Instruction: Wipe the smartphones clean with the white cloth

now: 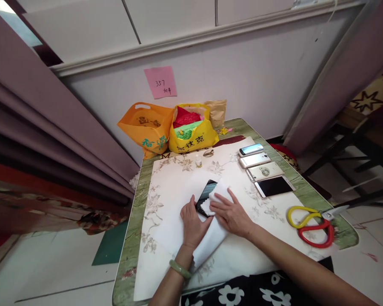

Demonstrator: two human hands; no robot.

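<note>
A black smartphone (207,192) lies at a slant on a white cloth (207,248) with a zigzag edge, near the middle of the table. Part of the cloth is folded over the phone's right and lower side. At the phone's lower left edge, my left hand (193,224) steadies it, fingers curled against the side and thumb reaching along the bottom. My right hand (232,214) presses the folded cloth onto the phone, its fingers on the cloth's edge. The lower part of the phone is hidden under the cloth and hands.
Several phones (264,171) lie in a column at the right. Scissors (319,223) with yellow and red handles rest on the right table edge. A small bottle (198,161) stands behind the cloth. At the back are an orange bag (150,131) and a filled yellow bag (194,140).
</note>
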